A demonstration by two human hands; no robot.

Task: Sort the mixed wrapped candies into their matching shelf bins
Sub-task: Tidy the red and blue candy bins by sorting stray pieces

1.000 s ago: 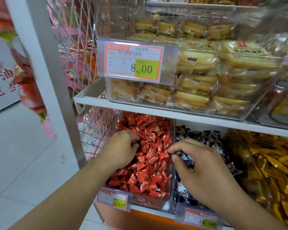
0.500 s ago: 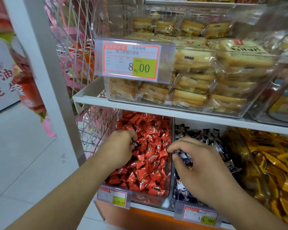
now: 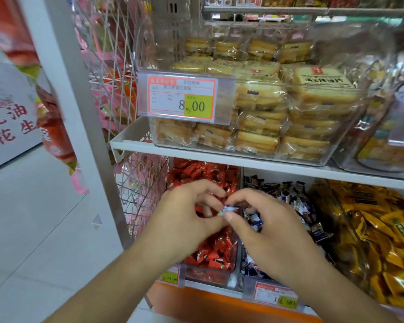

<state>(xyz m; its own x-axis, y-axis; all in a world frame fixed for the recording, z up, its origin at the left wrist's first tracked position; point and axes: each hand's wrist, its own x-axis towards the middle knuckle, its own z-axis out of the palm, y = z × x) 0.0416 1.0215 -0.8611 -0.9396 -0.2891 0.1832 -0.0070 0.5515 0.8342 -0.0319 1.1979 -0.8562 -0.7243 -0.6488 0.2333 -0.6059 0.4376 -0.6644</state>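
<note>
A blue-white candy [image 3: 229, 209] is pinched between both hands — left hand [image 3: 187, 217] and right hand [image 3: 273, 231] — above the divider, its long axis roughly left-right. The dark bin [image 3: 287, 201] lies just right, nearer the right hand; the red bin [image 3: 210, 252] lies left.

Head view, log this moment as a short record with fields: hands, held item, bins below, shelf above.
hands: left hand and right hand meet over the divider between two bins
held item: blue-and-white candy, pinched by both
bins below: red candies, dark candies, yellow candies
shelf above: clear bin of biscuits, price tag reads 8.00
</note>
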